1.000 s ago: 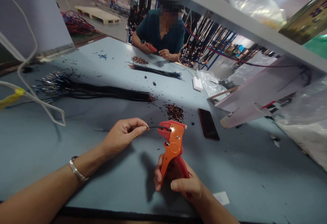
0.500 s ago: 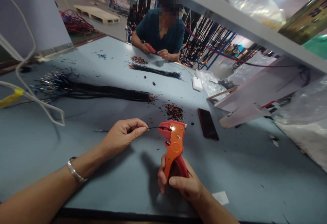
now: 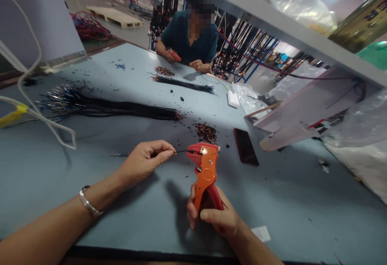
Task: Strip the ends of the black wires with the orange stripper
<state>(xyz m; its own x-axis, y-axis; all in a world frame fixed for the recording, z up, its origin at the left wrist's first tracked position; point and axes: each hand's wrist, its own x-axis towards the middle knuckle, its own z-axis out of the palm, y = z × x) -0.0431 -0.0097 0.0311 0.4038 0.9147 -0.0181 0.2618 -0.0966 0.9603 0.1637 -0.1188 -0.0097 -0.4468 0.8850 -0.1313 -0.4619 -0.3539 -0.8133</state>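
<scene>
My right hand (image 3: 216, 214) is wrapped round the handles of an orange wire stripper (image 3: 204, 168), held upright over the blue-grey table (image 3: 136, 200). The handles are squeezed together. My left hand (image 3: 146, 160) pinches a thin black wire (image 3: 180, 151) between thumb and forefinger. The wire's end sits in the stripper's jaws. A small heap of stripped copper and insulation bits (image 3: 206, 132) lies just beyond the tool.
A long bundle of black wires (image 3: 111, 109) lies to the left. A dark phone (image 3: 246, 147) rests to the right of the heap. A person in a dark shirt (image 3: 189, 39) works across the table with another wire bundle (image 3: 184, 83). Plastic bags (image 3: 359, 144) and a shelf crowd the right side.
The stripper's handles have closed together under my right hand. My left hand and the wire have stayed put. The person opposite has shifted their hands.
</scene>
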